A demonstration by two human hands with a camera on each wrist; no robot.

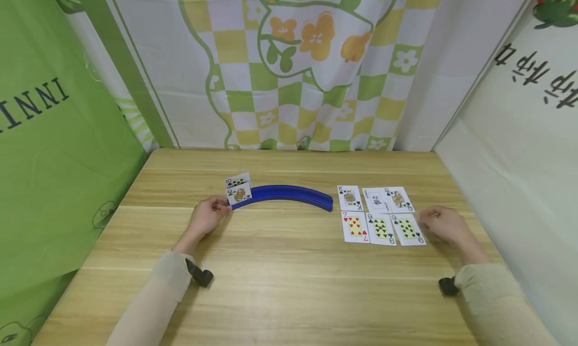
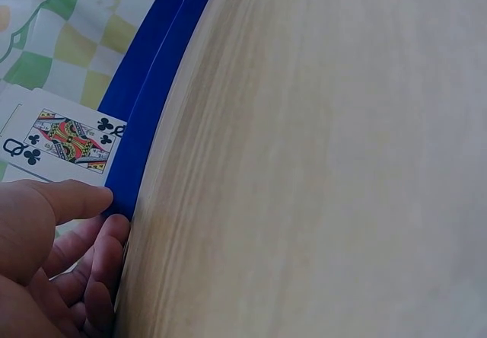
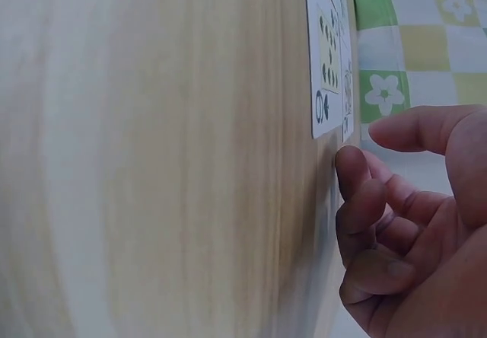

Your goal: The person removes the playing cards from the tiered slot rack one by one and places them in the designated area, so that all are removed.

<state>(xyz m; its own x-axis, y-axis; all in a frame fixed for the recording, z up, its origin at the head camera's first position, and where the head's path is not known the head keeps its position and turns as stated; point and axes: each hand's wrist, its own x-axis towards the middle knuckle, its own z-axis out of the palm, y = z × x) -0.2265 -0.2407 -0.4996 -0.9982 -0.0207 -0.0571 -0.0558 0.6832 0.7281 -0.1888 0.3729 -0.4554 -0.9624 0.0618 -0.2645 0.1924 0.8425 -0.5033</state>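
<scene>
A curved blue playing card holder [image 1: 289, 191] lies on the table. At its left end stand a queen of clubs [image 1: 239, 193] and, partly hidden behind it, a black ten [image 1: 237, 179]. My left hand [image 1: 209, 215] grips that end; in the left wrist view its thumb touches the corner, fingers curled alongside. To the right lie two rows of face-up cards: a black king [image 1: 349, 198], a joker [image 1: 375, 199] and a black queen [image 1: 398, 199] above a seven of hearts [image 1: 354, 227] and two black nines [image 1: 408, 229]. Beside them my right hand [image 1: 444, 225] hovers, fingers loosely bent, holding nothing.
The wooden table [image 1: 289, 276] runs back to a checked curtain [image 1: 307, 110]. A green cloth [image 1: 67, 135] hangs at the left, a white one [image 1: 519, 150] at the right. Dark wrist cameras sit at both sleeves.
</scene>
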